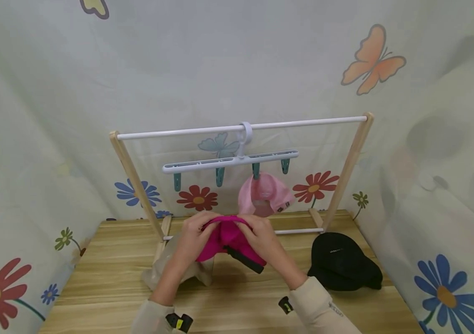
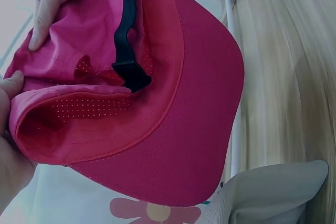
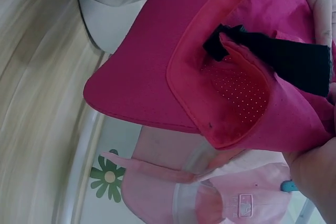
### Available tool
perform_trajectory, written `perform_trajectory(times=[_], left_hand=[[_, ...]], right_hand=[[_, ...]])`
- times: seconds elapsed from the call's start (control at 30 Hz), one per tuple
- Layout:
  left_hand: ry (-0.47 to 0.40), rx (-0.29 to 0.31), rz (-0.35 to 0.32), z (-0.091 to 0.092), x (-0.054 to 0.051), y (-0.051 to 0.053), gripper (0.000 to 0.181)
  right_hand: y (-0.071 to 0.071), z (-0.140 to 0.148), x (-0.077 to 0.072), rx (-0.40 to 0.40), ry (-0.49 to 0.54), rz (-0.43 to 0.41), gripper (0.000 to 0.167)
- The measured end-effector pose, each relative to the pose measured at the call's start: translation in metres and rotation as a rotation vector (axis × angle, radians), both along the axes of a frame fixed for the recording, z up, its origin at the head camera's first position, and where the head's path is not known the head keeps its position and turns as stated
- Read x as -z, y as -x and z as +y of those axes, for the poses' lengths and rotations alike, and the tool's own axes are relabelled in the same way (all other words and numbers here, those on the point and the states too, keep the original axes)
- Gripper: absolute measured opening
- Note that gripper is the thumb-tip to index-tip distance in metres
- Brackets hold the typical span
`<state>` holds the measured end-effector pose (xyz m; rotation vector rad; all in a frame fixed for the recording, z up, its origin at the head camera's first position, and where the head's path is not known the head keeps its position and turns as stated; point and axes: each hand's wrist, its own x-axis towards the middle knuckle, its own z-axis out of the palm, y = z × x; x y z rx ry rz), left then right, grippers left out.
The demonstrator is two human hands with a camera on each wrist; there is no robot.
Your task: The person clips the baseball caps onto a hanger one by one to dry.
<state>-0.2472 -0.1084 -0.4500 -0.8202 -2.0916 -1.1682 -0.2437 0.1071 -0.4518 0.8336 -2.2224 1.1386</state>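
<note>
Both hands hold a magenta cap (image 1: 230,234) in front of the rack, one on each side of it. My left hand (image 1: 195,234) grips the left side of its crown, and my right hand (image 1: 262,236) grips the right. In the left wrist view the cap's brim (image 2: 210,93) and its black strap (image 2: 126,30) show. A pink cap (image 1: 264,192) hangs behind from a green clip (image 1: 255,170) on the white hanger (image 1: 230,162). Other green clips hang along the hanger with nothing in them.
The hanger hooks over the white rod (image 1: 312,123) of a wooden-legged rack (image 1: 351,171). A beige cap (image 1: 166,271) lies on the wooden table (image 1: 112,269) at left, partly behind my left arm. A black cap (image 1: 341,262) lies at right. A flowered curtain (image 1: 170,60) surrounds the table.
</note>
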Motion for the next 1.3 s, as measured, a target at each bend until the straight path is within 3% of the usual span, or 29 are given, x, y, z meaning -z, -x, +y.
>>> perform_trajectory(times=[0.2, 0.4, 0.67, 1.13, 1.3], left_hand=[[0.006, -0.015, -0.001, 0.0, -0.003, 0.001, 0.014], [-0.016, -0.026, 0.041, -0.001, -0.005, 0.004, 0.013], [-0.013, -0.02, 0.011, -0.004, -0.01, 0.005, 0.014], [0.01, -0.032, 0.05, -0.007, -0.016, 0.012, 0.016], [0.008, -0.035, 0.025, -0.007, -0.021, 0.014, 0.015]], right_hand=[[0.003, -0.002, -0.001, 0.016, 0.017, 0.001, 0.013], [0.003, -0.01, -0.006, 0.041, 0.033, -0.066, 0.016], [0.005, -0.018, -0.014, 0.042, 0.017, -0.149, 0.019], [0.011, -0.022, -0.016, 0.03, 0.068, -0.148, 0.02], [0.013, -0.024, -0.017, 0.041, 0.106, -0.145, 0.02]])
